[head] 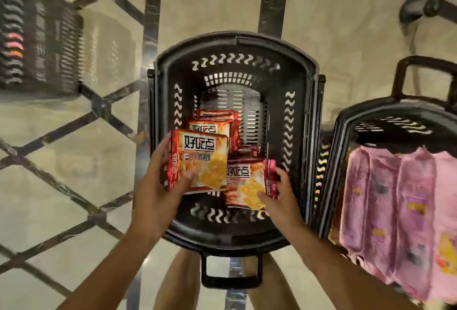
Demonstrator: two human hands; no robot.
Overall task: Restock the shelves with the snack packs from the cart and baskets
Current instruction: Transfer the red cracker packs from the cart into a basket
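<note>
A black plastic basket (304, 121) stands on the floor right below me. Inside it lie several red snack packs (217, 121) with white labels. My left hand (158, 186) grips one red pack (200, 161) by its left edge, thumb on the front, lifted over the basket. My right hand (279, 198) pinches a second red pack (247, 183) at its right end, low in the basket and partly under the first.
A second black basket (346, 121) at the right holds several pink snack packs (395, 210). A third dark basket (42, 45) stands at the far left on the tiled floor. A cart wheel (420, 7) shows at the top right. My legs flank the near basket handle (231, 272).
</note>
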